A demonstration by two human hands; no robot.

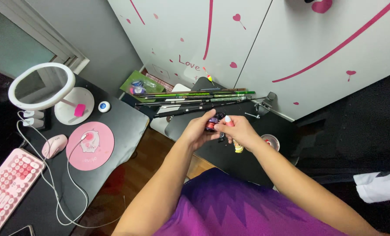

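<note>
Both hands (221, 131) pinch — seemingly — a small reel (212, 123).

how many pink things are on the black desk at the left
4: the keyboard at the near left edge, the mouse beside it, the round mat, and a small block on the mirror base. Others may lie off-frame.

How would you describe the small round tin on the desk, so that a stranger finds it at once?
Start at the black desk on the left and find the round ring-lit mirror. Just right of the mirror's white base lies the small round tin. It alone is blue and white; its neighbours are pink or plain white.
</note>
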